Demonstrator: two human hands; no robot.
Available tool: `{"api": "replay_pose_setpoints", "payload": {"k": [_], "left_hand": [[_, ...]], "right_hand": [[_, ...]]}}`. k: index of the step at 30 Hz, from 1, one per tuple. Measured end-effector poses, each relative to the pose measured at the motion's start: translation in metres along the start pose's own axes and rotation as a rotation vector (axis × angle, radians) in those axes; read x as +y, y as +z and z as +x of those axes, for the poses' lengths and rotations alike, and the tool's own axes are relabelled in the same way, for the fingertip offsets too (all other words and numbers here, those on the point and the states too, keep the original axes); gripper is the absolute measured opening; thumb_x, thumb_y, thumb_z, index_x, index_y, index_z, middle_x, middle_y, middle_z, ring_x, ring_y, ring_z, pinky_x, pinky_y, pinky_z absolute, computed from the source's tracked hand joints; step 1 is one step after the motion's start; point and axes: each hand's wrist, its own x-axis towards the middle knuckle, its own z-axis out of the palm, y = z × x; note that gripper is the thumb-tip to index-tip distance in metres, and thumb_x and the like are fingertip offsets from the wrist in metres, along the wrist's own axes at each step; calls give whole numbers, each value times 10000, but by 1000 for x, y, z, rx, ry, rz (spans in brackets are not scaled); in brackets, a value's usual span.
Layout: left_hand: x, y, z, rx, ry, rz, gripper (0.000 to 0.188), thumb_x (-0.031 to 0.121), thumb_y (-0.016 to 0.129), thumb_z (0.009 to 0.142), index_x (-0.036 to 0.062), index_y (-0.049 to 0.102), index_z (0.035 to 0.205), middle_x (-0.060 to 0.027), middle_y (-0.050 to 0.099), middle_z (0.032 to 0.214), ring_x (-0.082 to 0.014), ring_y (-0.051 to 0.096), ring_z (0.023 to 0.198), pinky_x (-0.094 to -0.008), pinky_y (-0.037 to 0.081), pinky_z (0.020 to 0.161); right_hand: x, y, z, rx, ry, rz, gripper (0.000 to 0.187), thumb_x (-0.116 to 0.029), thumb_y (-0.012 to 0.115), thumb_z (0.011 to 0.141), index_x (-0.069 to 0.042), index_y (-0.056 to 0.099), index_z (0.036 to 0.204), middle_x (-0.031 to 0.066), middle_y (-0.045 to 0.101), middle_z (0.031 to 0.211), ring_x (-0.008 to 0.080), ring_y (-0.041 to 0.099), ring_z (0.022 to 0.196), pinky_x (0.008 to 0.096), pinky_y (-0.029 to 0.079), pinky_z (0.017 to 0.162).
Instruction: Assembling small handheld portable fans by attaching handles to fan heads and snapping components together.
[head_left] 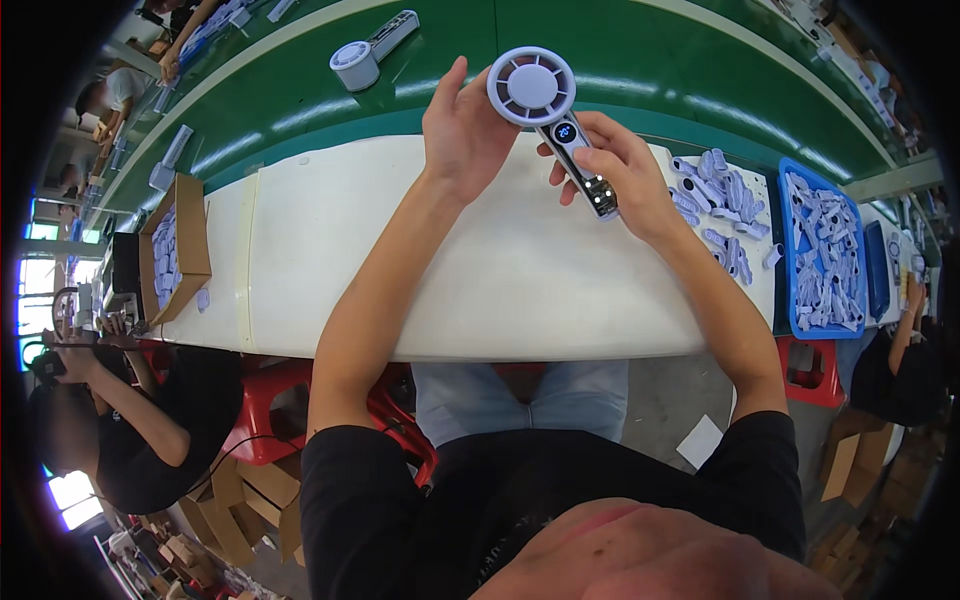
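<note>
A light purple handheld fan [533, 87] is raised over the white work surface [480, 270], its round head toward the far side. My right hand [625, 170] is closed around its handle, thumb on top. A small round display is lit on the handle, and the handle's lower part shows exposed electronics with bright lights. My left hand [465, 145] is open beside the fan head, thumb up. Its fingertips run behind the head, so I cannot tell whether they touch it.
Another fan [356, 65] lies on the green conveyor belt [640, 60]. Purple shell parts [722, 195] are piled at right, near a blue crate [861, 270] of similar parts. A cardboard box [195, 235] of parts stands at left. A co-worker [150, 420] sits beyond it.
</note>
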Motion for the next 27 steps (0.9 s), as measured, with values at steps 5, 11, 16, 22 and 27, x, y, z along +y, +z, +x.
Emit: {"api": "replay_pose_setpoints", "payload": {"k": [5,11,16,22,27], "left_hand": [[-1,-1,1,-1,3,37,656,503,222,968,-11,489,1276,-171,533,1301,-249,495,1145,-383,391,895],[-4,-2,3,25,19,7,649,496,242,968,-21,487,1272,-179,533,1302,-248,501,1127,-383,388,909],[-3,-1,0,30,6,20,647,493,255,970,-27,475,1285,-184,520,1315,-260,493,1162,-385,388,962],[1,5,-2,-19,24,-11,660,485,253,974,-43,428,1329,-195,492,1338,-292,449,1265,-392,357,1069],[2,8,-3,5,16,-65,670,509,267,962,-35,466,1299,-171,531,1295,-295,488,1236,-392,374,1051]], "right_hand": [[2,-2,0,1,-1,-1,423,-170,507,876,61,479,1229,188,629,1056,191,635,814,293,541,641],[2,-3,0,5,9,11,428,-175,507,875,63,478,1229,193,628,1057,193,636,810,289,542,636],[3,-5,1,-21,19,6,434,-178,516,869,60,475,1229,191,627,1060,190,634,809,289,543,630],[6,-3,-1,-156,64,13,438,-172,554,851,47,479,1223,173,619,1048,182,630,808,286,541,620],[6,-3,-3,-195,58,69,369,-122,590,881,53,489,1189,110,600,986,176,628,809,279,529,612]]}}
